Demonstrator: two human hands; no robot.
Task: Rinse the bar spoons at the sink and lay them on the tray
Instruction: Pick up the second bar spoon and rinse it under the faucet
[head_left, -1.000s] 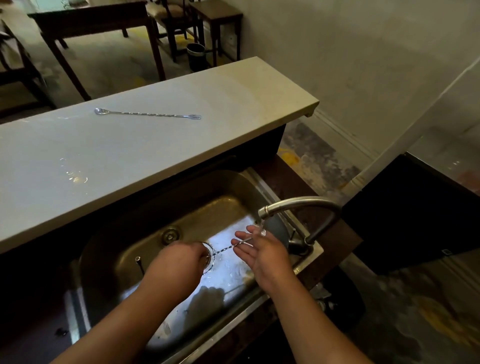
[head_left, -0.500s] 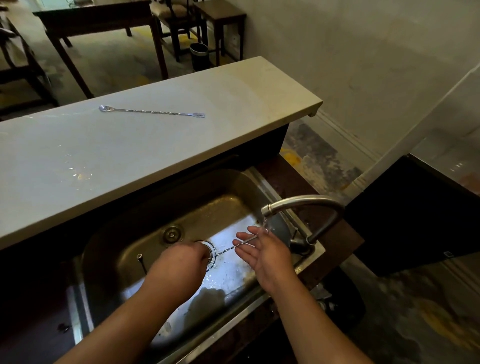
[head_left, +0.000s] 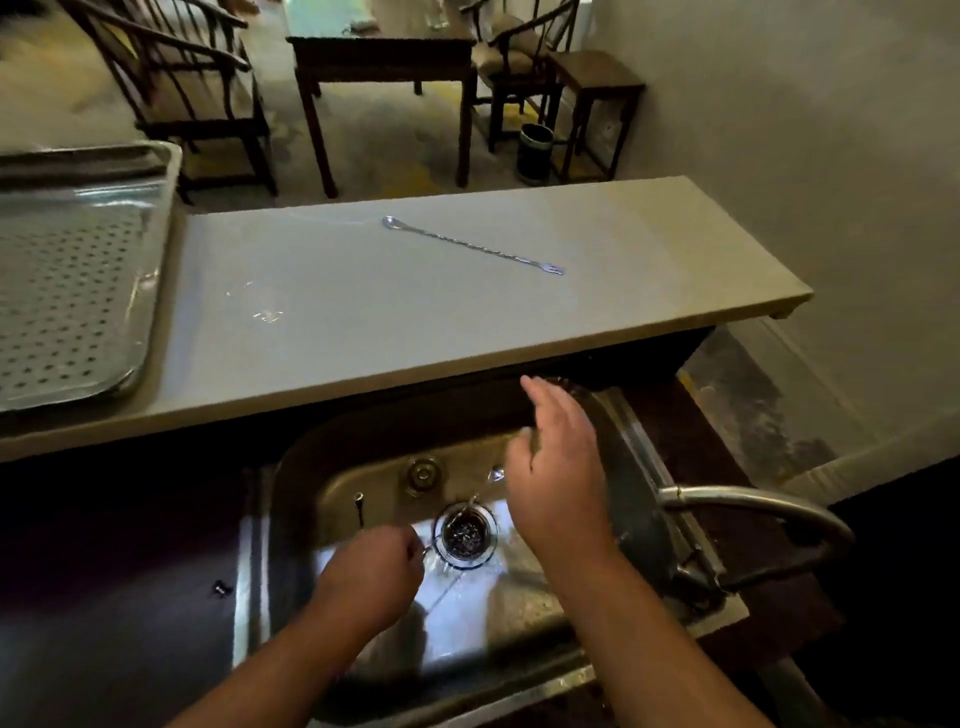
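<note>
My left hand (head_left: 371, 577) is closed in a fist low in the steel sink (head_left: 332, 467), gripping one end of a bar spoon (head_left: 470, 503). Only a thin glint of the spoon's shaft shows, running up and right over the drain (head_left: 465, 535). My right hand (head_left: 558, 473) is held flat above the sink's right side, fingers extended, off the spoon and holding nothing. A second twisted bar spoon (head_left: 472, 247) lies on the pale counter (head_left: 311, 322) behind the sink. A perforated metal tray (head_left: 78, 291) sits on the counter's left end.
The curved faucet (head_left: 753, 506) arches in from the right, its spout behind my right hand. A small upright pin (head_left: 358, 506) stands in the sink's back wall. Water spots mark the counter. Dark wooden chairs, a table (head_left: 384, 57) and a bin (head_left: 535, 150) stand beyond the counter.
My right hand has let go of the spoon's end and lifted up, fingers spread. My left hand still grips the spoon. The view has swung left, bringing the tray into sight.
</note>
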